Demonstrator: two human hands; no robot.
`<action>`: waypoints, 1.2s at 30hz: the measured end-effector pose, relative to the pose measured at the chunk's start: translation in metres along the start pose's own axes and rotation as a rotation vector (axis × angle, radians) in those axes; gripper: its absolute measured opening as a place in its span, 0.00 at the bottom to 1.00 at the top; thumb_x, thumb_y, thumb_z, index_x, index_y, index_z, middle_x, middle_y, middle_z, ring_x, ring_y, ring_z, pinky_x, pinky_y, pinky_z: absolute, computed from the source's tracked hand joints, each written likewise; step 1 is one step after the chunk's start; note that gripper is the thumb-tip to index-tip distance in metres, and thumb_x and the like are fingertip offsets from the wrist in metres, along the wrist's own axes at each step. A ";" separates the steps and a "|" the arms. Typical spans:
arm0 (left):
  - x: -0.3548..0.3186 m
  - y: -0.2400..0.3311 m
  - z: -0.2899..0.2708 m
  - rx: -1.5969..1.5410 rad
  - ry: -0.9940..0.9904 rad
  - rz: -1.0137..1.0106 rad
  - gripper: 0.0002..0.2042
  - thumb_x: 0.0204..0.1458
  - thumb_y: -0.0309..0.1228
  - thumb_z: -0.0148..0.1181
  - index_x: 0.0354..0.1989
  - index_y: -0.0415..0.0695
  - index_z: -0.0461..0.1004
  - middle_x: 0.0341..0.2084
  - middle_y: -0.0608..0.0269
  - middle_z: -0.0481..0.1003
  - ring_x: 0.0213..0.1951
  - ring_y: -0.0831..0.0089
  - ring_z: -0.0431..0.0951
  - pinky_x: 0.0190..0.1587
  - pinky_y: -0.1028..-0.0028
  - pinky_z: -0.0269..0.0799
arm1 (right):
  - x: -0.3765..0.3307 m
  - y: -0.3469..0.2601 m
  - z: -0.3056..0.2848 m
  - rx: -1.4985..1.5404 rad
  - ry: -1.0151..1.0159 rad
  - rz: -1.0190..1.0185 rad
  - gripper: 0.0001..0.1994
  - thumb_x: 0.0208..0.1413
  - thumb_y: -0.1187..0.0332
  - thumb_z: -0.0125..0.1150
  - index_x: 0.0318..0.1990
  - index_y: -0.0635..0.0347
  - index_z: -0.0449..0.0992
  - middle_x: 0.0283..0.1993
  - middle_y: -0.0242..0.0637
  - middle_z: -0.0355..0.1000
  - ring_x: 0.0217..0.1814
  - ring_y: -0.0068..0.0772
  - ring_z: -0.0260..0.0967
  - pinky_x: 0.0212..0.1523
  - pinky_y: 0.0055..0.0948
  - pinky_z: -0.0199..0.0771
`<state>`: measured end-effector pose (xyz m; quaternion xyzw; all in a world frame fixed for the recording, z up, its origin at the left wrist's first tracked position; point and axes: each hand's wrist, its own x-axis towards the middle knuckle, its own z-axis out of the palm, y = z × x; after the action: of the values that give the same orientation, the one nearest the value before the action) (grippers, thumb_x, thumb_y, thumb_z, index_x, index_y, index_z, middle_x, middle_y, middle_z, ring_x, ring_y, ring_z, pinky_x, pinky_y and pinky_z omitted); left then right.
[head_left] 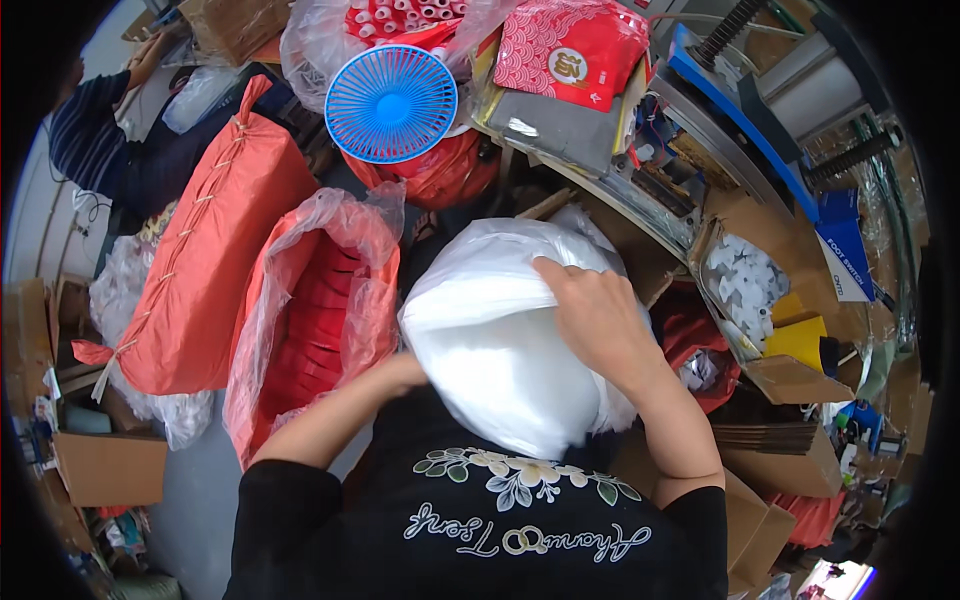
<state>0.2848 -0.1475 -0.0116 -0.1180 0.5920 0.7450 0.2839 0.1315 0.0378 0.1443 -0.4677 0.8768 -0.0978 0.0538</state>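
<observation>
The right hand (598, 312) lies on top of a bulging white plastic bag (505, 340), fingers curled and pinching a fold of the film near the bag's upper edge. The left hand (405, 368) is mostly hidden under the bag's left side; only the wrist and the base of the hand show, so its finger position cannot be determined. The bag sits between both forearms, directly in front of the person's chest, and blocks the view of whatever lies beneath it.

Just to the left of the bag stands an open clear plastic bag of red paper stacks (310, 320). Farther left lies a long red sack (205, 260) laced shut with string. Above the white bag, a round blue fan guard (391, 103) rests on red bundles. To its right lies a red patterned packet (565, 50) on grey sheets. To the right of the hand, an open cardboard box (770, 375) holds small white pieces (745, 285) and a yellow item (797, 340). Another person in a striped sleeve (85, 130) occupies the upper left.
</observation>
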 end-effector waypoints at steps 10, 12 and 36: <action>-0.034 0.151 0.026 1.146 0.450 0.586 0.52 0.37 0.44 0.73 0.70 0.41 0.47 0.67 0.41 0.52 0.70 0.49 0.48 0.68 0.54 0.47 | 0.036 0.014 -0.027 -0.238 -0.073 -0.239 0.12 0.43 0.79 0.54 0.36 0.62 0.79 0.30 0.50 0.75 0.34 0.51 0.75 0.36 0.45 0.75; -0.011 0.151 0.039 1.233 0.495 0.535 0.51 0.38 0.43 0.72 0.70 0.42 0.47 0.67 0.42 0.52 0.70 0.48 0.49 0.68 0.52 0.47 | 0.049 0.020 -0.030 -0.232 -0.033 -0.249 0.10 0.43 0.79 0.55 0.34 0.62 0.79 0.30 0.50 0.76 0.35 0.52 0.76 0.37 0.44 0.75; 0.044 0.156 0.035 1.251 0.773 0.558 0.16 0.47 0.24 0.54 0.47 0.47 0.76 0.23 0.42 0.76 0.30 0.44 0.78 0.36 0.49 0.72 | -0.026 -0.013 0.003 -0.208 0.581 0.017 0.29 0.44 0.70 0.66 0.57 0.50 0.68 0.59 0.50 0.66 0.62 0.53 0.63 0.55 0.54 0.66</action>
<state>0.1663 -0.1237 0.1024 -0.0339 0.9660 0.2234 -0.1261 0.1574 0.0516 0.1441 -0.4160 0.8645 -0.1367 -0.2467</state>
